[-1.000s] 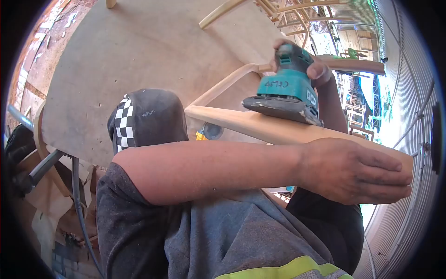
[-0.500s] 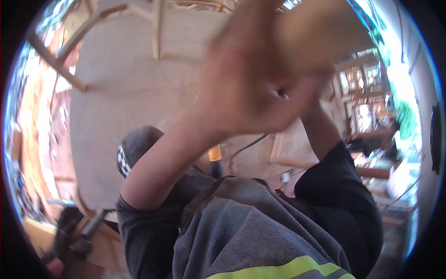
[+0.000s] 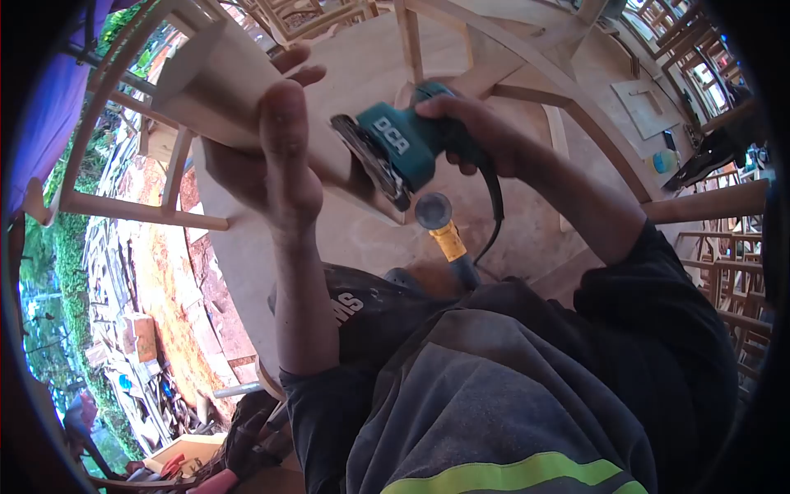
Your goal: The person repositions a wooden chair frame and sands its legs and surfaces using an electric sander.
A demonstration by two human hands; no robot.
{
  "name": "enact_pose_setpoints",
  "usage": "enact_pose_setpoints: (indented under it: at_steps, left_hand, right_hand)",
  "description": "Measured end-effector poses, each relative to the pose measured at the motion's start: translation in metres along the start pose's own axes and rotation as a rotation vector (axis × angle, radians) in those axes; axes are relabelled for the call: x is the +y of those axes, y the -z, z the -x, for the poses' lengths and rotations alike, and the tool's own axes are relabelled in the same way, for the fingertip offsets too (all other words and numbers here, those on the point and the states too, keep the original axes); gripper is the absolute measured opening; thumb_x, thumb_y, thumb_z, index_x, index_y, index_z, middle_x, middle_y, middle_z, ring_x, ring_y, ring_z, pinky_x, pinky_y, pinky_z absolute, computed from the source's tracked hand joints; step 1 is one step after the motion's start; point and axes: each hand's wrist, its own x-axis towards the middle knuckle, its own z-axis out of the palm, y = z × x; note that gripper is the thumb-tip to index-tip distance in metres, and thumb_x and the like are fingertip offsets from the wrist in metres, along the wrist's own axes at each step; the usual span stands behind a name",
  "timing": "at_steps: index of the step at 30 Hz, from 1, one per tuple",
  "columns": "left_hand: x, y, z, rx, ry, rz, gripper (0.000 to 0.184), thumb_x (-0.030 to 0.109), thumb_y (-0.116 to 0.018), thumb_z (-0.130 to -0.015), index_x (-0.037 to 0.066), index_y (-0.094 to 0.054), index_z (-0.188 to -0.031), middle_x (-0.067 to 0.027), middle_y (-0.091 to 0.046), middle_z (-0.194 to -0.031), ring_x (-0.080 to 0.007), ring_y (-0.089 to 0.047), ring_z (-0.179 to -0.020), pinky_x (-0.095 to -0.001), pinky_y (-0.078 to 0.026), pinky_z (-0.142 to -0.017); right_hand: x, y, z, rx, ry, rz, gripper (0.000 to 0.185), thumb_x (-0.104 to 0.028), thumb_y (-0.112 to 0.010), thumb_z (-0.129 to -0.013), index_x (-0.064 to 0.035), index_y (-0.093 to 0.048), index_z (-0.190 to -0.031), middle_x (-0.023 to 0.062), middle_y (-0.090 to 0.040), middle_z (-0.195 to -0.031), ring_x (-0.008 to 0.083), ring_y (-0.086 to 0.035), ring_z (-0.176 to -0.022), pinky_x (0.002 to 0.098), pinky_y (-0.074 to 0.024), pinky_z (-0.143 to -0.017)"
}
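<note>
My left hand (image 3: 288,156) is closed around a pale, curved wooden piece (image 3: 218,90), raised and tilted above the board. Its thumb lies across the near side, and the palm side is partly hidden. In my right hand (image 3: 477,132) is a teal power sander (image 3: 403,140) marked DCA, its fingers wrapped round the body. The sander's flat pad faces the lower part of the wooden piece; whether it is touching, I cannot tell. A dark cord (image 3: 497,198) runs down from the sander.
Below the sander, a yellow and grey cylindrical thing (image 3: 448,239) with a round dark end points up from the board (image 3: 370,247). Wooden chair frames (image 3: 568,99) stand at the back and right, another frame (image 3: 148,210) at left. Scraps of wood (image 3: 136,354) lie on the ground at left.
My hands were blurred and close together, with the wooden piece high on the right. Now they are apart, the piece is on the left, and the sander shows in my right hand. The view has shifted.
</note>
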Motion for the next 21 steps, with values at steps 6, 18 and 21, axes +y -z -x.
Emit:
enact_pose_setpoints:
  at_steps: [6,18,21]
  left_hand:
    - [-0.006,0.006,0.005,0.023,0.075,-0.033,0.064,0.029,-0.053,-0.097,-0.019,-0.03,-0.133,-0.0298,-0.061,-0.114,-0.0355,-0.062,-0.11,-0.042,-0.048,-0.1]
    - [0.003,0.002,0.003,0.014,0.055,-0.057,0.076,0.041,-0.055,-0.096,-0.016,-0.027,-0.138,-0.0301,-0.057,-0.125,-0.037,-0.056,-0.122,-0.0423,-0.039,-0.107]
    - [0.001,0.002,0.005,0.059,0.061,-0.002,0.071,0.039,-0.067,-0.09,-0.011,-0.039,-0.133,-0.0256,-0.059,-0.125,-0.0301,-0.056,-0.12,-0.0369,-0.04,-0.103]
  right_hand:
    - [-0.004,0.0,-0.021,0.001,0.026,-0.072,0.033,-0.039,-0.063,-0.086,-0.0151,-0.053,-0.107,0.0033,-0.052,-0.076,0.0123,-0.049,-0.044,0.0259,-0.0421,-0.035]
    - [0.005,-0.008,0.015,0.068,-0.019,-0.086,0.046,-0.04,-0.065,-0.084,-0.0146,-0.046,-0.118,0.0072,-0.052,-0.087,0.0149,-0.052,-0.052,0.0283,-0.0428,-0.038]
    - [0.008,-0.008,0.007,0.082,0.009,-0.097,0.043,-0.04,-0.063,-0.086,-0.0151,-0.048,-0.118,0.006,-0.053,-0.08,0.0126,-0.052,-0.049,0.0263,-0.0434,-0.035]
